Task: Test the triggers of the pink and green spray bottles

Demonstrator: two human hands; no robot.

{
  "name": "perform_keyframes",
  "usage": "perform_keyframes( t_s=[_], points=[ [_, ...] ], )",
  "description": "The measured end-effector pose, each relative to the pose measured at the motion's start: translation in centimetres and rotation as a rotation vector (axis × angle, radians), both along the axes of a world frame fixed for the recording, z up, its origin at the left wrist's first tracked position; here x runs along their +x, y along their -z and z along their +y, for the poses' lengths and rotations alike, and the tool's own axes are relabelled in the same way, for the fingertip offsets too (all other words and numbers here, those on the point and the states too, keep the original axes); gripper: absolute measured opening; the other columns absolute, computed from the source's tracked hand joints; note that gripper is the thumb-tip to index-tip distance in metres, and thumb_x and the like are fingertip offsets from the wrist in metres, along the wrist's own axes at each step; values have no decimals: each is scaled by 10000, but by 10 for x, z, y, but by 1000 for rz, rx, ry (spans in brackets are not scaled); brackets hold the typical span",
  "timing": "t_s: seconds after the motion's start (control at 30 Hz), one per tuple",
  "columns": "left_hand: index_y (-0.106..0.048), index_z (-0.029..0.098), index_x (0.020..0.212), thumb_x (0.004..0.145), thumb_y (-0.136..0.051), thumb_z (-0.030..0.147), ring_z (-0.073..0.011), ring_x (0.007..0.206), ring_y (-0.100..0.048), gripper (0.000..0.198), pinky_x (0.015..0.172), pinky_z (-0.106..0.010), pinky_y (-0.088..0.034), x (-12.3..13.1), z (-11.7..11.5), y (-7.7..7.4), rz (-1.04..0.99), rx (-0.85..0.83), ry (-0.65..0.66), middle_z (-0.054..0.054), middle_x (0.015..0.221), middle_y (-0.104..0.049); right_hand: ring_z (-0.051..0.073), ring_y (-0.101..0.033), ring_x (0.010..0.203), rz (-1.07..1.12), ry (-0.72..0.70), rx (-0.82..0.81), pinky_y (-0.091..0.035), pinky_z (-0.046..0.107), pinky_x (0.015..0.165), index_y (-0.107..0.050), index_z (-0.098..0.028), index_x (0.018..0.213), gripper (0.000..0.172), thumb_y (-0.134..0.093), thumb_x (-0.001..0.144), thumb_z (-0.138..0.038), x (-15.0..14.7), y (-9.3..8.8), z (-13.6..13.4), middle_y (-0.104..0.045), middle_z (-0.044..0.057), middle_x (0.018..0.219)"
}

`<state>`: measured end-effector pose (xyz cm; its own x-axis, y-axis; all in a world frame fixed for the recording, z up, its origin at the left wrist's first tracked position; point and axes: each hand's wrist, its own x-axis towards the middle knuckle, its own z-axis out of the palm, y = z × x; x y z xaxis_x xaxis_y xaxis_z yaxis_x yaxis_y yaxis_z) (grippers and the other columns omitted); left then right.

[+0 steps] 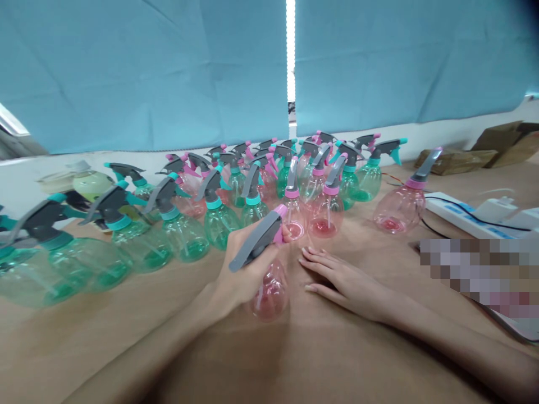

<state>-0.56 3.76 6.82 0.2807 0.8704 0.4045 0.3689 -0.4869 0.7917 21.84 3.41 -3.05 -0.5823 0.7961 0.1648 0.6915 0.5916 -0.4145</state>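
My left hand (240,275) is wrapped round the neck of a pink spray bottle (270,294) with a grey and pink trigger head. Its clear round body shows below my fingers, close to the tabletop; I cannot tell whether it touches. To the right, my right hand (343,280) lies flat on the wooden table with its fingers stretched out, apart from the bottle. Just beyond the hands stand two more pink spray bottles, one nearer the middle (297,210) and one to its right (326,220). A green spray bottle (221,224) is behind my left hand.
Rows of green (185,238) and pink spray bottles fill the left and back. One pink bottle (398,207) stands at the right by a white power strip (467,216) with cables. A blurred-out flat device (484,280) lies at right; cardboard boxes (455,161) sit behind.
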Motion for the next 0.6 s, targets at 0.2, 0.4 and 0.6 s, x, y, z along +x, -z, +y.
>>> perform_keyframes(
  t_s=[0.2,0.4,0.6],
  points=[
    [-608,191,730,750,-538,228,-143,605,-499,82,550,-280,-361,-1,-2,-2,-38,-22,42,-1,713,-602,279,-295,1433,-8,2,-6,-272,508,1167,-421,-177,1457,618,-405,965,-550,-1,-3,-1,-396,107,1515],
    [-584,204,730,779,-537,239,-126,560,-424,76,543,-276,-350,0,0,1,-13,10,28,25,665,-535,275,-289,1437,-17,2,-5,-270,501,1169,-425,-153,1452,629,-388,969,-554,-1,-3,-1,-373,114,1526],
    [-564,225,739,765,-523,199,-127,568,-403,55,510,-248,-343,3,1,6,-39,89,-55,44,635,-432,288,-311,1426,8,-1,10,-290,514,1158,-445,-144,1439,615,-409,968,-538,0,-1,-1,-403,131,1508]
  ],
)
